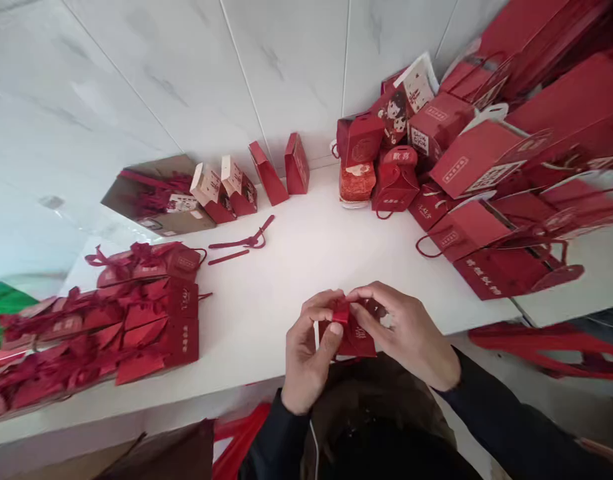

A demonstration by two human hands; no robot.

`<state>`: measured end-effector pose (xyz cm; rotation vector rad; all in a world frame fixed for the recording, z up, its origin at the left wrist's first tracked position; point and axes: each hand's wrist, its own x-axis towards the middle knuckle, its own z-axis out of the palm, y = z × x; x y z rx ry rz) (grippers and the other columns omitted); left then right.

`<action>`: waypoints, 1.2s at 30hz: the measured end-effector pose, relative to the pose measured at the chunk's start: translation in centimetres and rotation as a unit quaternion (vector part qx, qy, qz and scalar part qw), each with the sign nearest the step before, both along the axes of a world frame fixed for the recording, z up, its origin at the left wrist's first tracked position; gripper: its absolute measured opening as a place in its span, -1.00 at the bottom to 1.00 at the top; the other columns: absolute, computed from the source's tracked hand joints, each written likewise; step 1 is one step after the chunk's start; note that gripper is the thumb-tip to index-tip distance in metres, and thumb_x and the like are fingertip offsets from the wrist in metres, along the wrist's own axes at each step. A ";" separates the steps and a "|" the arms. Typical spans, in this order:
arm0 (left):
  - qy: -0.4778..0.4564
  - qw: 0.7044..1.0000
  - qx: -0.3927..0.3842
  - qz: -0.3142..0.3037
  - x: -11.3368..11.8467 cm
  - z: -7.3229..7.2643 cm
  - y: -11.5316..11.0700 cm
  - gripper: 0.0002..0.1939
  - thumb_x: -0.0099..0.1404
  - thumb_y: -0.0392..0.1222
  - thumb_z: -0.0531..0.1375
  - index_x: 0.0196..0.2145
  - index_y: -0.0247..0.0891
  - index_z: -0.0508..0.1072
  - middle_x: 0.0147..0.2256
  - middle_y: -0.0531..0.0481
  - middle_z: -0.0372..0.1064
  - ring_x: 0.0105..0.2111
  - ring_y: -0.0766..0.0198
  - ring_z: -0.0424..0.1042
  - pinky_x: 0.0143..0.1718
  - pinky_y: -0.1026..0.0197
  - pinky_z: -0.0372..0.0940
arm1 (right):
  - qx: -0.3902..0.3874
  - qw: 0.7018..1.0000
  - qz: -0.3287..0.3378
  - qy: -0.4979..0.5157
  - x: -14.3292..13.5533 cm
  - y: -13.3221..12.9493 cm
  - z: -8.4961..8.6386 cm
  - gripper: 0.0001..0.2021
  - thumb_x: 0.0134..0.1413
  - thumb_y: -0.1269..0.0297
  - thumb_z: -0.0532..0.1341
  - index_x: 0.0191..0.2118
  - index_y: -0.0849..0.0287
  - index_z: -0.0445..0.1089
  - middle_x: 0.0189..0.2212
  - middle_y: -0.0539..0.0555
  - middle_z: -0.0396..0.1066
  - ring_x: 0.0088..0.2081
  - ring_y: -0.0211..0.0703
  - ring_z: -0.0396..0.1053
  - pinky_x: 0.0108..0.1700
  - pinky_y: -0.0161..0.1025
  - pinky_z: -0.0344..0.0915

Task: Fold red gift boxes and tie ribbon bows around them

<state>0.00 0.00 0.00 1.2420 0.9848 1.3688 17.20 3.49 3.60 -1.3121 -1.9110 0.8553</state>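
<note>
A small red box (359, 339) with pale lettering stands at the table's front edge, between my two hands. My left hand (310, 350) pinches a shiny red ribbon (341, 312) at the top of the box, thumb and fingers closed on it. From the other side, my right hand (399, 327) has its thumb and index finger closed at the same ribbon, its other fingers curled behind. The ribbon's far end is hidden by the fingers. Two loose dark red ribbons (236, 244) lie on the white table beyond my left hand.
Rows of red boxes with bows (151, 327) stand at the left. Behind them is a cardboard box (181, 223) of ribbons. Small red boxes (296, 165) line the wall. A large pile of red boxes (479, 220) fills the right side of the table (306, 240).
</note>
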 end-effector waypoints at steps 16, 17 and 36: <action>0.048 0.982 0.010 0.182 2.0 -1.5 -0.2 -0.88 0.46 -0.26 0.23 -0.13 -0.09 0.56 -0.22 0.06 0.49 -0.23 0.34 0.46 -0.17 0.30 0.35 | -0.013 0.990 -0.036 -0.139 2.4 -1.3 -0.7 -0.84 0.42 0.22 0.15 -0.20 0.09 0.43 -0.40 -0.03 0.50 -0.49 -0.15 0.42 -0.41 -0.18 0.32; 0.048 0.981 0.001 0.190 2.0 -1.5 -0.3 -0.90 0.47 -0.25 0.21 -0.14 -0.11 0.55 -0.23 0.05 0.49 -0.24 0.34 0.46 -0.19 0.30 0.36 | -0.020 0.988 -0.029 -0.149 2.4 -1.4 -0.5 -0.82 0.42 0.21 0.15 -0.25 0.09 0.41 -0.45 -0.04 0.47 -0.52 -0.16 0.39 -0.44 -0.19 0.30; 0.087 0.988 -0.062 0.111 2.2 0.3 -0.7 -0.81 0.45 -0.16 0.24 -0.02 -0.09 0.59 -0.10 -0.01 0.61 -0.06 0.21 0.56 0.03 0.17 0.42 | -0.049 0.991 0.020 -0.122 2.0 -1.5 2.6 -0.85 0.39 0.21 0.16 -0.26 0.05 0.40 -0.31 -0.03 0.43 -0.40 -0.20 0.41 -0.36 -0.24 0.31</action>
